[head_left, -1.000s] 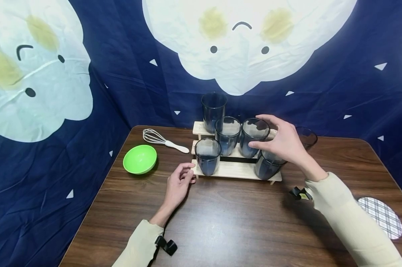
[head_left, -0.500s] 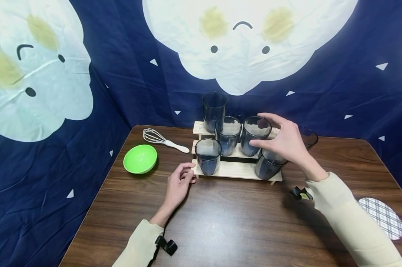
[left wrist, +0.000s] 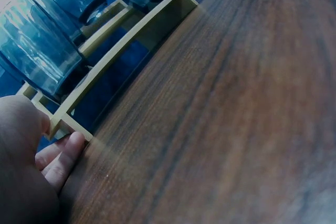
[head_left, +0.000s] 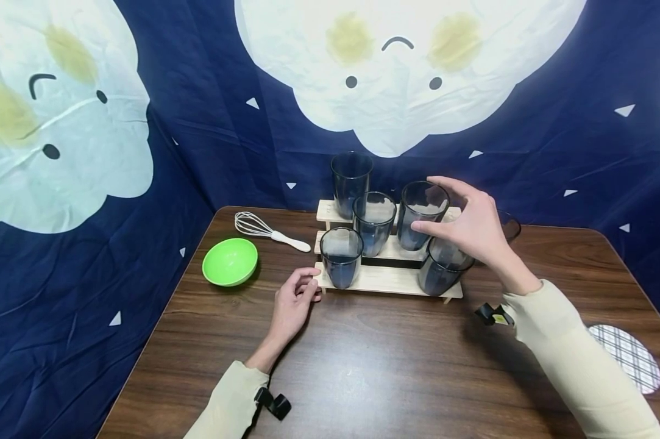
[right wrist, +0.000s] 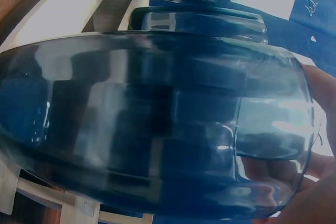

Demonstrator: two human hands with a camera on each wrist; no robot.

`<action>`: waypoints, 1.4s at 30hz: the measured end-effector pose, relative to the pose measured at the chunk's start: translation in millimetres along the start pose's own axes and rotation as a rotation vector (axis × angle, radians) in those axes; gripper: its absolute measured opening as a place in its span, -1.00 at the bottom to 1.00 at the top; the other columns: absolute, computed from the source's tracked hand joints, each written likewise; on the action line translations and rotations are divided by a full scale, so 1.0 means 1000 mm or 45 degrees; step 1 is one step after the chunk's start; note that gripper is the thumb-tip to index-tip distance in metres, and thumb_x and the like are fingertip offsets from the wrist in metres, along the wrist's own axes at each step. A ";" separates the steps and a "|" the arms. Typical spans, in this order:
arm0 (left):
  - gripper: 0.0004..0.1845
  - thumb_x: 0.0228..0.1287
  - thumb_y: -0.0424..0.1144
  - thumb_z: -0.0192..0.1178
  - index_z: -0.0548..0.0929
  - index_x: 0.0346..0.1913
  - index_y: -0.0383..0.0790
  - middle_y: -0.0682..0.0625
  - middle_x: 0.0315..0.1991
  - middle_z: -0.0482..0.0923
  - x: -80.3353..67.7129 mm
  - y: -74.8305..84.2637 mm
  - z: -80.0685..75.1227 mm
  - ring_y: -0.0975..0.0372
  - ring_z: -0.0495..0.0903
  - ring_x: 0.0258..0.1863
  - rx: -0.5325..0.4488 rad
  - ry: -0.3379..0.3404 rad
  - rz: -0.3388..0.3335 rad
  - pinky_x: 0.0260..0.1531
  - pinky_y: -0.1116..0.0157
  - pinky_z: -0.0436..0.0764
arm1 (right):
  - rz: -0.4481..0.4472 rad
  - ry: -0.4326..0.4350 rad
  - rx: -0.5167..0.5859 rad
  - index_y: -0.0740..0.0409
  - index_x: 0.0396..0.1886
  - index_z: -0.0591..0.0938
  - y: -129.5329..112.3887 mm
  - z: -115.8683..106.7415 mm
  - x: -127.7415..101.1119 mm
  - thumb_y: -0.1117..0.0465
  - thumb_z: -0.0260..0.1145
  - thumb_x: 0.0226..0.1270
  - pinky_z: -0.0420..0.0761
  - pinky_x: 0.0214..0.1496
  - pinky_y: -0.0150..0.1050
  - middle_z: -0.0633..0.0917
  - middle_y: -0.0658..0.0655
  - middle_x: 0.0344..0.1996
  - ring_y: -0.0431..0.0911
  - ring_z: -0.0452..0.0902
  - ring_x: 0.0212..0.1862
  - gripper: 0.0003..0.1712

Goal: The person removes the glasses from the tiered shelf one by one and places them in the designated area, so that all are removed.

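My right hand point(head_left: 475, 228) grips a dark tinted drinking glass point(head_left: 409, 210) near its rim, thumb in front and fingers behind. That glass is upright, over the right part of the middle step of a three-step wooden rack point(head_left: 384, 280). In the right wrist view a large tinted glass point(right wrist: 136, 114) fills the picture, fingers at its right side. My left hand point(head_left: 291, 308) pinches the rack's lower left corner; the left wrist view shows thumb and fingers around the wooden end point(left wrist: 73, 124). Matching glasses stand on the front left point(head_left: 340, 268), front right point(head_left: 438, 277), middle left point(head_left: 372, 231) and back left point(head_left: 350, 186).
Behind my right hand shows the rim of another glass point(head_left: 512, 227), mostly hidden. A green bowl point(head_left: 230, 262) and a white whisk point(head_left: 269, 231) lie left of the rack. A checked round mat point(head_left: 626, 356) is at the right. Blue patterned cloth point(head_left: 209, 122) hangs behind the table.
My right hand has raised the glass slightly and moved it a little back and right above the middle step. The left hand stays at the rack's corner.
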State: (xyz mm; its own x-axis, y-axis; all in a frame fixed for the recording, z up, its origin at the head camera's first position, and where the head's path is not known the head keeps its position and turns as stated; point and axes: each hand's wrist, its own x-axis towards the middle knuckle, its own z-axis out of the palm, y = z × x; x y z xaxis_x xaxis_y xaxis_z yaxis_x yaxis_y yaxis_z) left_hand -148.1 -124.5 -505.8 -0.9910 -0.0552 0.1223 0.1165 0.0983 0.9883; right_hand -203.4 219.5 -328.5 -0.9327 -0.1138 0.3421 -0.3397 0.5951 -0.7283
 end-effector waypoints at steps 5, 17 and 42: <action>-0.78 0.62 -0.52 0.22 0.71 0.19 -0.43 -0.35 -0.04 0.77 0.000 0.001 0.000 0.12 0.80 -0.14 0.001 0.008 0.001 -0.14 0.31 0.93 | 0.003 0.050 0.028 -0.07 0.48 0.69 -0.003 0.003 0.003 0.09 0.87 0.03 0.66 0.36 0.05 0.77 0.10 0.29 -0.01 0.65 0.34 -0.05; -0.79 0.62 -0.52 0.23 0.71 0.19 -0.43 -0.35 -0.05 0.77 0.001 0.001 -0.001 0.17 0.79 -0.15 -0.005 0.003 0.008 -0.13 0.31 0.93 | -0.033 0.163 0.064 -0.05 0.45 0.72 -0.010 0.001 0.006 0.16 0.86 0.02 0.62 0.32 -0.27 0.83 0.12 0.15 -0.26 0.65 0.17 -0.09; -0.79 0.62 -0.52 0.23 0.71 0.19 -0.42 -0.36 -0.04 0.77 0.000 -0.001 0.000 0.14 0.80 -0.14 -0.005 -0.002 0.009 -0.13 0.30 0.94 | -0.206 0.350 0.283 -0.01 0.38 0.76 -0.025 -0.008 0.011 0.39 0.80 0.00 0.56 0.29 -0.39 0.83 0.03 -0.05 -0.20 0.64 0.15 -0.14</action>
State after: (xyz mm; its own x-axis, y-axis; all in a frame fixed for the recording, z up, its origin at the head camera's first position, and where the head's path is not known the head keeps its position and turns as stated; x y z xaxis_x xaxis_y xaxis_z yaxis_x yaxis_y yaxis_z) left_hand -148.2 -124.6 -506.4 -0.9902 -0.0530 0.1295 0.1241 0.0949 0.9877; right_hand -204.5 209.6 -301.9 -0.8083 0.0433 0.5872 -0.5255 0.3969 -0.7525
